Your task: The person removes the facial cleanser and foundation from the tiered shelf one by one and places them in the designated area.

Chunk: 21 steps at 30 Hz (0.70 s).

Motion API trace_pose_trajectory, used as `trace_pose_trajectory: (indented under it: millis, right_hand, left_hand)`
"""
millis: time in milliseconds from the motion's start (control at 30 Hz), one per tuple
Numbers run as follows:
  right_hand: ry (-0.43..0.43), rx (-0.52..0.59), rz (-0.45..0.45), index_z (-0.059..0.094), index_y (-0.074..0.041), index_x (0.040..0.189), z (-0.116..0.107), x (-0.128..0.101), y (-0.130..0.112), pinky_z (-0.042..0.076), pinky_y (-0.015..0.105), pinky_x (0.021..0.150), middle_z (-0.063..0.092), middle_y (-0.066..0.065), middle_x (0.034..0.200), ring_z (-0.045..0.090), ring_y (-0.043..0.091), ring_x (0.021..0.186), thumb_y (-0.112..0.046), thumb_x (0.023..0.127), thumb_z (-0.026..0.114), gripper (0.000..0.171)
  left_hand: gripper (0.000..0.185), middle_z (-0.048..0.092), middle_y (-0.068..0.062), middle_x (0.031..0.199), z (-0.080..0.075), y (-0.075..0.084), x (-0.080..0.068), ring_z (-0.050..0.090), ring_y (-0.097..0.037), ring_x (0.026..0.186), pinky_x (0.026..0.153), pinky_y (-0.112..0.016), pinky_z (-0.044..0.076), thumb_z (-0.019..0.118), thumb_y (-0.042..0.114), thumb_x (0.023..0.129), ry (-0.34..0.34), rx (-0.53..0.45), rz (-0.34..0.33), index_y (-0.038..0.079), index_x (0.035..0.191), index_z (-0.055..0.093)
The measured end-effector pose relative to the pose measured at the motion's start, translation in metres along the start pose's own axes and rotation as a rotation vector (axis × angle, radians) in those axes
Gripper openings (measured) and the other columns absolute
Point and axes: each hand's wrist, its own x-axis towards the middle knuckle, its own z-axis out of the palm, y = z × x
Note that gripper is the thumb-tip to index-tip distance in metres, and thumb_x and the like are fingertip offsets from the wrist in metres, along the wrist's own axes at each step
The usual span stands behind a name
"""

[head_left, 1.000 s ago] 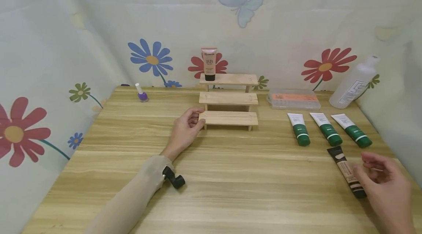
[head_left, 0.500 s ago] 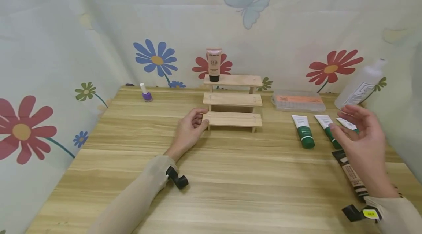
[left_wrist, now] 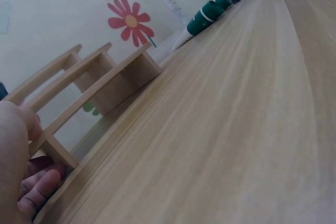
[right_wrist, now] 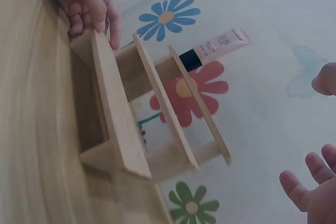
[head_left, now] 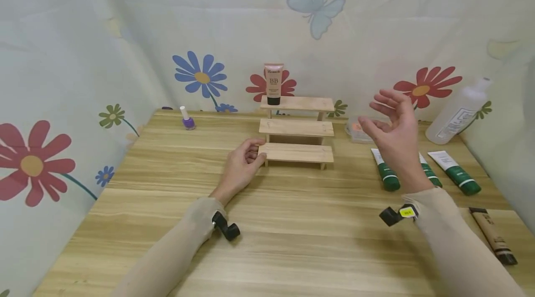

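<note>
Stand: three-step rack [head_left: 296, 127] of pale, unfinished wood, flat planks rising like stairs, at the centre of the head view, toward the back of the table.
Left hand: left hand [head_left: 241, 164] rests on the tabletop at the left end of the lowest step, just left of frame centre; fingers [head_left: 253, 146] curl round that end, thumb along its front edge. The left wrist view shows the fingertips [left_wrist: 39, 190] tucked against the step's side post.
Right hand: right hand [head_left: 393, 127] raised in the air at centre right, palm turned inward, fingers spread and loosely bent, holding nothing. It is right of the rack, well apart from it.
Top step: one peach tube [head_left: 273, 83] marked BB stands upright on its black cap at the left end of the highest plank.
Table: light, streaked wood grain [head_left: 292, 222], smooth, filling the lower half of the frame.
Right of frame: three white-and-green tubes [head_left: 454, 172] lie side by side below the raised hand; a brown tube [head_left: 492, 235] lies at lower right; a clear flat box [head_left: 358, 130] and a white bottle [head_left: 458, 109] sit behind them.
Left of frame: small purple polish bottle [head_left: 187, 119] at the table's back edge.
</note>
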Motion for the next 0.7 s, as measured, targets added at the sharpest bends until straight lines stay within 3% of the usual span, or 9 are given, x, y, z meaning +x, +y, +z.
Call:
trace_pose_trajectory:
  millis: [367, 567, 700]
  right_hand:
    - [-0.074, 0.138, -0.04, 0.056, -0.015, 0.152, 0.068, 0.05, 0.006, 0.058, 0.035, 0.106, 0.057, 0.006, 0.148, 0.06, 0.022, 0.137, -0.011, 0.098, 0.085, 0.061]
    - [-0.122, 0.137, -0.016, 0.056, -0.01, 0.152, 0.104, 0.059, 0.012, 0.057, 0.048, 0.11, 0.059, 0.009, 0.148, 0.061, 0.022, 0.135, -0.012, 0.096, 0.088, 0.064]
    - [-0.142, 0.135, -0.011, 0.056, -0.01, 0.152, 0.125, 0.063, 0.013, 0.057, 0.05, 0.111, 0.061, 0.009, 0.147, 0.063, 0.022, 0.134, -0.014, 0.097, 0.089, 0.065]
  left_hand:
    - [0.031, 0.074, -0.005, 0.118, -0.001, -0.002, 0.001, 0.072, -0.018, 0.102, 0.088, -0.031, 0.061, 0.075, 0.021, 0.108, 0.004, 0.006, 0.007, 0.018, 0.139, 0.072]
    - [0.031, 0.073, -0.006, 0.118, -0.001, -0.001, 0.001, 0.071, -0.018, 0.102, 0.086, -0.028, 0.06, 0.075, 0.021, 0.108, 0.0, 0.004, -0.001, 0.018, 0.139, 0.072]
    - [0.032, 0.073, -0.005, 0.119, -0.001, -0.001, 0.001, 0.071, -0.018, 0.103, 0.087, -0.029, 0.06, 0.074, 0.022, 0.108, -0.002, 0.004, -0.003, 0.018, 0.139, 0.072]
